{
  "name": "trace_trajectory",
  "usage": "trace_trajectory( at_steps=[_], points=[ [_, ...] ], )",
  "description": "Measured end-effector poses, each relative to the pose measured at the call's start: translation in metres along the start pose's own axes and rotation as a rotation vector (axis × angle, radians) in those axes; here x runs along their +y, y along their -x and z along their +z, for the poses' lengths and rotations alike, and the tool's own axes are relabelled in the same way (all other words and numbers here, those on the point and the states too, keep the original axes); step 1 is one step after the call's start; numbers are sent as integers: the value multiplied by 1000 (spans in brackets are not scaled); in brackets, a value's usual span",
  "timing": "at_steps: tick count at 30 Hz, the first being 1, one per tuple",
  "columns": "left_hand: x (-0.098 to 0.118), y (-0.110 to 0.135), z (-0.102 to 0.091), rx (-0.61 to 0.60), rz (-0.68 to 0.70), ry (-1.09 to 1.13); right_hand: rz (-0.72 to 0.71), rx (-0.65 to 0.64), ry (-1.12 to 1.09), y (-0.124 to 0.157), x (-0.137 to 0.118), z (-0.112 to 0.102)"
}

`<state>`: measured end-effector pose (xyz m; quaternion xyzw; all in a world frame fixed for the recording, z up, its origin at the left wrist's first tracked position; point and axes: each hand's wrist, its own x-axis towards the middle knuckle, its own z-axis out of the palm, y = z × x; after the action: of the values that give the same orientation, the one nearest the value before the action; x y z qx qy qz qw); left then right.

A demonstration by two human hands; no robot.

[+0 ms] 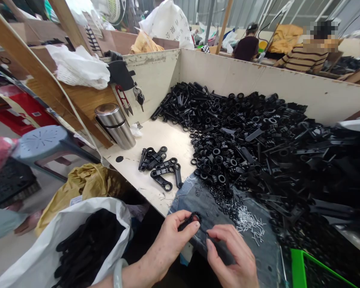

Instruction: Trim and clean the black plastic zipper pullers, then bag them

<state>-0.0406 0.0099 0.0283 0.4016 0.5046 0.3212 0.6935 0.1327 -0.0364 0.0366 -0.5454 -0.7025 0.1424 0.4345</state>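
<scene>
Near the front edge of the bench, my left hand (pixel 165 242) grips a black plastic piece with a ring-shaped end (pixel 195 217) between thumb and fingers. Just to its right, my right hand (pixel 232 252) is closed in a pinch; a tiny dark thing shows at the fingertips, too small to name. Both hands are over a dark denim cloth (pixel 258 250). Silvery pins (pixel 250 224) lie heaped on the cloth beyond my right hand, beside a scatter of small black pieces (pixel 220 200). Several black ring-ended arms (pixel 163 170) rest on the pale board.
A large heap of black plastic parts (pixel 228 120) fills the walled bench. A steel flask (pixel 115 126), red thread snips (pixel 124 100) and keys (pixel 139 96) are at the left. Below are a white sack (pixel 108 204) of black pieces and a green crate (pixel 298 266). Two people sit beyond the wall.
</scene>
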Motion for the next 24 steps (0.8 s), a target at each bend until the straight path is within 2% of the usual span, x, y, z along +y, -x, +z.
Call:
trace_trajectory(
  at_steps=[4,9,16,24],
  points=[
    [-4,-2,4,18,-2,-67,-9,-5,-2,1,1,2],
    [2,1,6,37,12,-97,-14,-2,10,1,2,2],
    [4,14,-4,-60,-197,99,10,-2,-18,2,1,6],
    [1,9,-2,-63,-175,188,22,-37,-25,-1,-2,8]
  ],
)
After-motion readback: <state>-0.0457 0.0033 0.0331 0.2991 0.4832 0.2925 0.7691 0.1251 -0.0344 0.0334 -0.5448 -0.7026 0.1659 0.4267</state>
